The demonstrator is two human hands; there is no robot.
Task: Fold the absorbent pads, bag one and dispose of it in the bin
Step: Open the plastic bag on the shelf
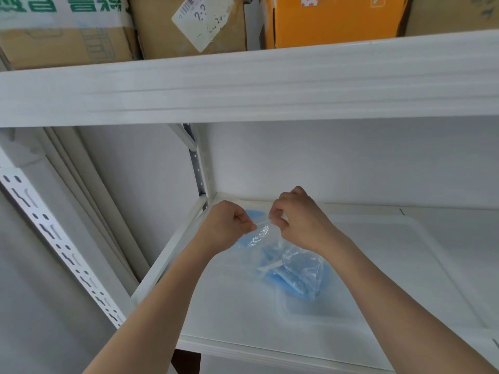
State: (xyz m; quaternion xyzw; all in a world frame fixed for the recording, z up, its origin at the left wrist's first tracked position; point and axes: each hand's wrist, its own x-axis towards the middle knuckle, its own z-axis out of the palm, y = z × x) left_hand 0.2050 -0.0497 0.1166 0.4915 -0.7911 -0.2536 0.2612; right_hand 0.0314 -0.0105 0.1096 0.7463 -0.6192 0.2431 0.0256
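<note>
Left hand: pinched the clear bag top.
Right hand: pinched it too.
Bag: held a blue pad above the shelf.

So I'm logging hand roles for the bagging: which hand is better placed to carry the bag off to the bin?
Probably the right hand. It pinches the clear bag's top directly above the blue pad hanging inside, while the left hand pinches only the stretched far corner.

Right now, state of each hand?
Left hand: pinching the top edge of the clear bag.
Right hand: pinching the same edge.
</note>
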